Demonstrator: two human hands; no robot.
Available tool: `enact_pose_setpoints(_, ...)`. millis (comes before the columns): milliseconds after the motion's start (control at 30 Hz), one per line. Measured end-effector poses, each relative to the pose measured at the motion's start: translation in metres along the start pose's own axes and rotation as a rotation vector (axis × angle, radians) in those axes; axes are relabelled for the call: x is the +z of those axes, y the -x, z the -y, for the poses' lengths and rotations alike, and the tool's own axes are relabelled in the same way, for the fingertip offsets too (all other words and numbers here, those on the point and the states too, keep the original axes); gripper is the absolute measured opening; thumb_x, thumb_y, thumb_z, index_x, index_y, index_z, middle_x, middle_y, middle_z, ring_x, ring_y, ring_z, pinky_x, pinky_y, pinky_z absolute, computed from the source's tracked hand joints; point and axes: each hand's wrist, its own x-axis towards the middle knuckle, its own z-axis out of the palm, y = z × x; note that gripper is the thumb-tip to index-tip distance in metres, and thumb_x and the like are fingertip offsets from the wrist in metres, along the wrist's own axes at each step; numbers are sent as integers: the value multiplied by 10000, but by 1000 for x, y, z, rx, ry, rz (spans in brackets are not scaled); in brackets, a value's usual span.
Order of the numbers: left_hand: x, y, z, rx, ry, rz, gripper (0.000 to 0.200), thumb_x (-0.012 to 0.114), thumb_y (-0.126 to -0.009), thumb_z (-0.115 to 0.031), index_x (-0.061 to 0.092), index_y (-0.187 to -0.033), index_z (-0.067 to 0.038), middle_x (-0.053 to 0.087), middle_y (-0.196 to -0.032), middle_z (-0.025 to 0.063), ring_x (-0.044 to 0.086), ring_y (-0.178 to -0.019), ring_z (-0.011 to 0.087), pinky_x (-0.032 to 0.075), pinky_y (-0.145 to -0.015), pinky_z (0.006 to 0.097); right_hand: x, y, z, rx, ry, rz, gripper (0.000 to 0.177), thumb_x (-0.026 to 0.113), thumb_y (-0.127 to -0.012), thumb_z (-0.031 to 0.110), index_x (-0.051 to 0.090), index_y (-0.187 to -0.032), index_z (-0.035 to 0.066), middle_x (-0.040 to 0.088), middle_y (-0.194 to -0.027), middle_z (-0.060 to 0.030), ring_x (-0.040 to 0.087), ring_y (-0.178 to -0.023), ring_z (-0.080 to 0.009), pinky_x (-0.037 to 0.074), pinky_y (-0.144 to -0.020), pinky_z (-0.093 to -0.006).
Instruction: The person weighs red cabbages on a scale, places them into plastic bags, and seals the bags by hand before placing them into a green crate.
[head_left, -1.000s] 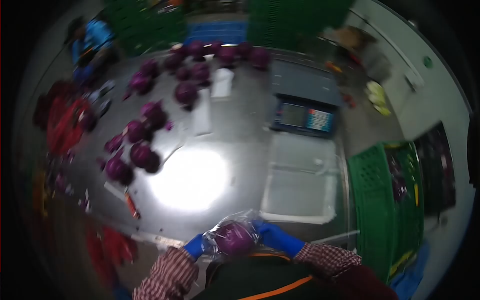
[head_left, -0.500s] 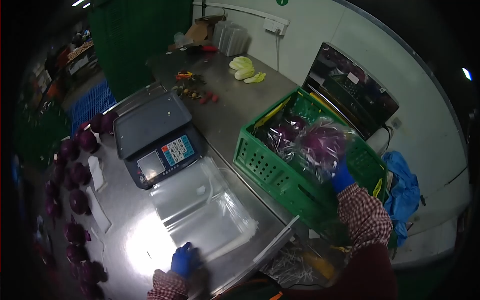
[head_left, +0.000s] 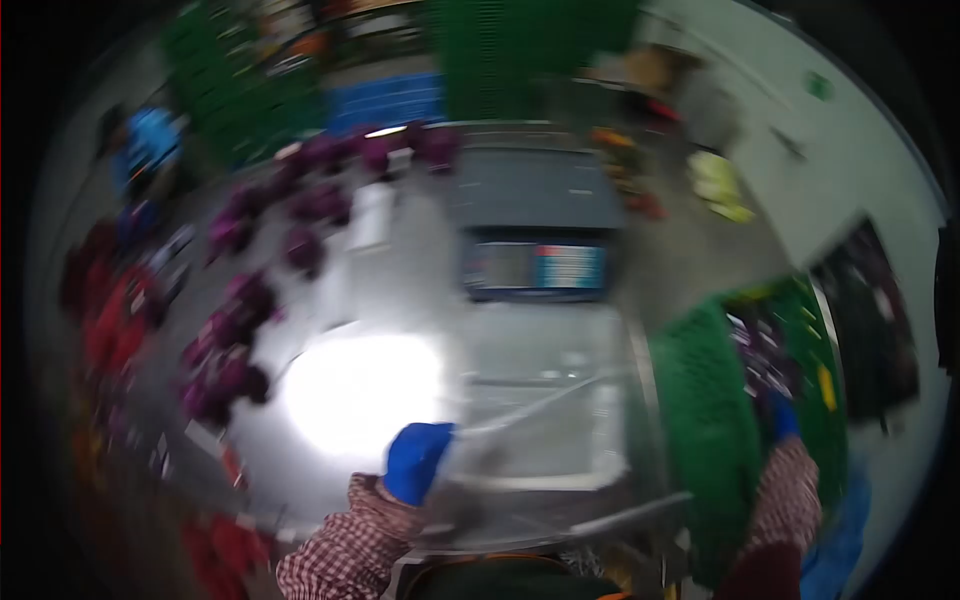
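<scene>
My left hand [head_left: 418, 463], in a blue glove, is closed at the near left edge of a stack of clear plastic bags [head_left: 545, 425]. A pale bag edge runs from its fingers across the stack. My right hand [head_left: 785, 418], also blue-gloved, is down inside the green crate [head_left: 705, 400]. Beside its fingers lie purple cabbages in clear wrapping [head_left: 762, 350]. Motion blur hides whether those fingers still grip one. Beyond the bags stands a digital scale [head_left: 540, 215], its dark platform bare.
Loose purple cabbages [head_left: 240, 305] line the left side of the steel table [head_left: 400, 300]. Pale green vegetables [head_left: 718, 185] and small orange and red produce [head_left: 625, 165] lie at the back right. A dark screen [head_left: 870, 320] leans beyond the crate.
The view has swung left. My right hand has lowered the bagged purple cabbage into the crate. My left hand has gone from resting on the table to closing at the bag stack's edge.
</scene>
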Motion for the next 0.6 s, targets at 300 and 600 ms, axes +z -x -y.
enact_pose_setpoints(300, -79, 182, 53, -457, -104, 360, 432, 532, -836, -407, 572, -1106, -71, 584, -1073, 146, 550, -982, 325, 441, -837, 401, -89, -104, 189, -498, -1619, -515, 404, 510, -861, 185, 454, -1232, 35, 504, -1176, -74, 520, -999, -166, 427, -861, -303)
enact_pose_setpoints(600, -49, 200, 79, -478, 35, 39, 262, 541, -819, -290, 629, -985, -107, 618, -923, 98, 593, -805, 302, 480, -715, 396, -73, 126, 939, -958, -1033, 329, 1094, 741, -564, 547, 170, -1391, 113, 176, -1367, -297, 227, -1273, -422, 298, -998, -477)
